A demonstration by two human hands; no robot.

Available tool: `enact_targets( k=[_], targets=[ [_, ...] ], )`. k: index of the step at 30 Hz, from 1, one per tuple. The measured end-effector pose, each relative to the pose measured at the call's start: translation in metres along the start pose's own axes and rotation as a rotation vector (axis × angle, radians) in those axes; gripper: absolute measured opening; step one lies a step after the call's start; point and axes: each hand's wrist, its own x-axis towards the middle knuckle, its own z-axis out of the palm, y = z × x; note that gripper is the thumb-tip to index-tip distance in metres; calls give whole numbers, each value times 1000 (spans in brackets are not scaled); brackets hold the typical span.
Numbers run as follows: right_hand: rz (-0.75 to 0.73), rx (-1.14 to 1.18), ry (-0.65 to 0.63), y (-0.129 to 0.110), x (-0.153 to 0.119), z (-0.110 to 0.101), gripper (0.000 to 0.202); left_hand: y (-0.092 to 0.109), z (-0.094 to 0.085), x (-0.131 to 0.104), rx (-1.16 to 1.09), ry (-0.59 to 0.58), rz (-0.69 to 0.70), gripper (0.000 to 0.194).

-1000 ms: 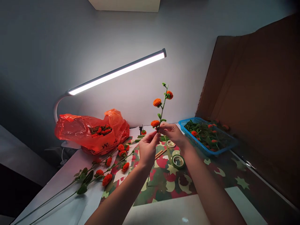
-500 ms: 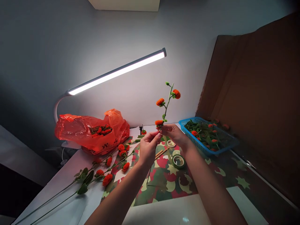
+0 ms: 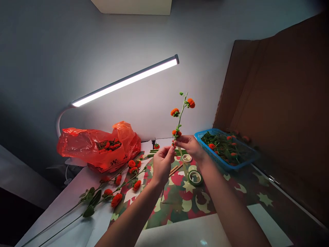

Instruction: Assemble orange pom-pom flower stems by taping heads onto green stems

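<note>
Held upright over the patterned mat (image 3: 177,209) is a green stem (image 3: 182,112) with orange pompom-like flowers and small green buds. My left hand (image 3: 163,163) pinches the stem's lower part, its thin end reaching down below the fingers. Just above and to the right, my right hand (image 3: 190,147) is closed on the same stem beside the lowest flowers. A strip of pale green tape hangs below the right fingers toward the mat. Near it lie a green tape roll (image 3: 195,178) and a smaller white-rimmed roll (image 3: 187,158).
Finished-looking flower stems (image 3: 88,206) lie at the left, before a red plastic bag (image 3: 84,147) of orange flowers. A blue basket (image 3: 231,167) of flowers and leaves stands at right, near cardboard (image 3: 277,113). A lit lamp (image 3: 125,81) hangs above. Brown sticks (image 3: 176,169) lie behind my hands.
The flower stem has turned slightly, so its lowest flowers now face differently, with orange showing on both sides of the stem. The whole view has shifted a little. Both hands keep hold of the stem.
</note>
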Motion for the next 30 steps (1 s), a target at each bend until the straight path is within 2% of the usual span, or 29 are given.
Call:
enact_targets(
  k=[5,8,11,15,19,22,26,28,30],
  targets=[
    [29,157,-95,15,3,3,25,3,-3,7,-175,-63,-95,29],
    [39,204,-146,20,4,1,24,3,-6,10,-208,-100,-136,30],
    [32,142,-135,19,5,-2,25,1,-7,11,-187,-107,-135,31],
    [55,85,-74,19,4,1,25,-2,-7,11,-136,-60,-100,32],
    [57,156,-114,27,5,4,21,2,-9,13,-149,-47,-119,32],
    [-7,160,-154,31,6,1,19,8,-11,14,-236,-139,-222,30],
    [-92,95,-177,25,4,-4,21,11,-13,13,-447,-295,-477,23],
    [-113,85,-195,22,3,-3,24,12,-13,11,-552,-327,-574,17],
    [-114,86,-182,19,2,-2,26,12,-13,11,-581,-329,-600,15]
  ],
)
